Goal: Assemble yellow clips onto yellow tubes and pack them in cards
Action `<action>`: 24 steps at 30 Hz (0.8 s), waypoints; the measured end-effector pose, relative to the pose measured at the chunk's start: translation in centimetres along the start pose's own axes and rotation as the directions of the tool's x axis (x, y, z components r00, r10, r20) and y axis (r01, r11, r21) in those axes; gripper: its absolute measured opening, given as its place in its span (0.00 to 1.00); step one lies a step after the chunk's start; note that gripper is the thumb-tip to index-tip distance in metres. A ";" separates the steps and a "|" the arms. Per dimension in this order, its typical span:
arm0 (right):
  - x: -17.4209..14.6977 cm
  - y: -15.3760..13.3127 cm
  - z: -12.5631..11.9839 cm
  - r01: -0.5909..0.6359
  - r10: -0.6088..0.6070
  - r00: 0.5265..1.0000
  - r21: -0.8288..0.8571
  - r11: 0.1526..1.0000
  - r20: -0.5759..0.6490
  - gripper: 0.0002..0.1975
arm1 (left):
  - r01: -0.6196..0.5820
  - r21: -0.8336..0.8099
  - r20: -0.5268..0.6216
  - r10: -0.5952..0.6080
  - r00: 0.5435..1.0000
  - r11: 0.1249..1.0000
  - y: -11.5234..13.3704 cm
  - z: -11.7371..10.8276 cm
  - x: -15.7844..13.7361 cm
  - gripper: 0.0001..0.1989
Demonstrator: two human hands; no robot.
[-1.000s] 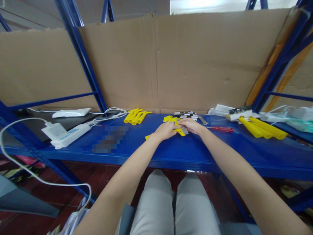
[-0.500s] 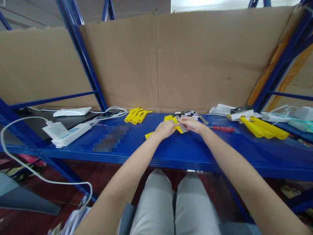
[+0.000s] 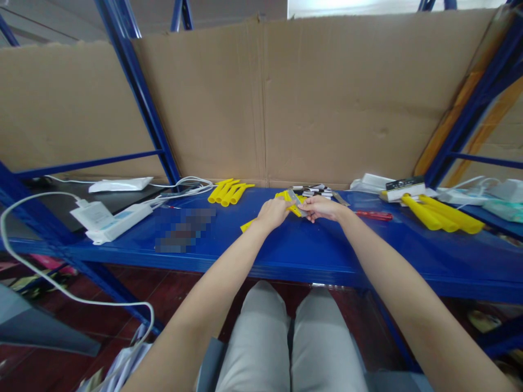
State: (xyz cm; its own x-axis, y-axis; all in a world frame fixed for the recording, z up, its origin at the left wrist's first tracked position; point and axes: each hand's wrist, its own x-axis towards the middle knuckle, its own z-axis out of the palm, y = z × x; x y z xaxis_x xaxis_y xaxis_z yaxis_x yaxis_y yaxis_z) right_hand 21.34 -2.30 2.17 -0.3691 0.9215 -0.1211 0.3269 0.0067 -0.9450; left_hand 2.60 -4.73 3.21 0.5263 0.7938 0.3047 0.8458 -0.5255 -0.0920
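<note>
Just above the blue shelf, both my hands meet on a yellow scraper-like tool with a flat metal blade. My left hand is closed round its yellow handle, whose end sticks out at the lower left. My right hand pinches the blade from the right, thumb and fingers together. Its fingertips partly cover the blade's right edge. Behind the hands lie several black-and-white packets, with another flat metal blade beside them.
A red screwdriver lies right of my right hand. Yellow tapered handles stand in groups at the left and right. A white power strip with cables is at far left. Cardboard walls the back.
The blade and yellow part between my hands have tilted and turned a little. My left hand has shifted slightly left and up; my right hand stays on the blade.
</note>
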 end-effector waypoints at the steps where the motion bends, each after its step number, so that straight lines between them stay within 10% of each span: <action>1: 0.0 0.1 0.0 0.005 -0.005 1.000 0.001 1.000 0.000 0.15 | 0.008 -0.001 0.001 -0.008 1.000 1.000 0.0 0.0 0.0 0.19; 24: 0.3 0.3 0.4 0.103 -0.102 0.992 0.008 0.995 -0.068 0.18 | -0.026 -0.027 -0.048 0.025 0.999 0.999 -0.2 0.6 0.1 0.19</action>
State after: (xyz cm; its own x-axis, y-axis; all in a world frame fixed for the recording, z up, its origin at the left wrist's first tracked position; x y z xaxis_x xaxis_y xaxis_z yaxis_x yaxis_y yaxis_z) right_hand 20.95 -2.22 1.73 -0.3403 0.9403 -0.0033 0.2806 0.0982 -0.9548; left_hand 2.55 -4.34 2.75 0.5426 0.7650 0.3471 0.8290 -0.5543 -0.0741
